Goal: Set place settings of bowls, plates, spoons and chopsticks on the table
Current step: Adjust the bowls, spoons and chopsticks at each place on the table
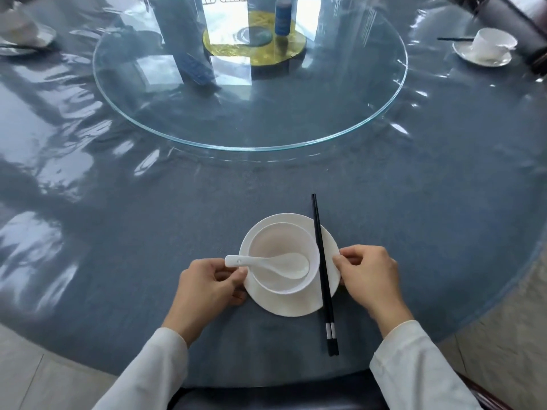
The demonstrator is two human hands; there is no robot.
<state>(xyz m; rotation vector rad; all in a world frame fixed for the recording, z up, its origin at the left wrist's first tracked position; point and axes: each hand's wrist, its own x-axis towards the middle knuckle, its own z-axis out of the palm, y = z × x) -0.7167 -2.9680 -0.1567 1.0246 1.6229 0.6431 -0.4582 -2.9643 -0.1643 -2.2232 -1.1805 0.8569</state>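
Note:
A white plate lies on the blue table near its front edge. A white bowl stands on the plate, and a white spoon rests in the bowl with its handle pointing left. A pair of black chopsticks lies across the plate's right side, tips pointing away from me. My left hand pinches the plate's left rim just under the spoon handle. My right hand pinches the plate's right rim.
A round glass turntable fills the table's middle, with a gold base and a blue bottle on it. Another setting with bowl, plate and chopsticks sits far right. A third setting shows far left. A dark chair is below me.

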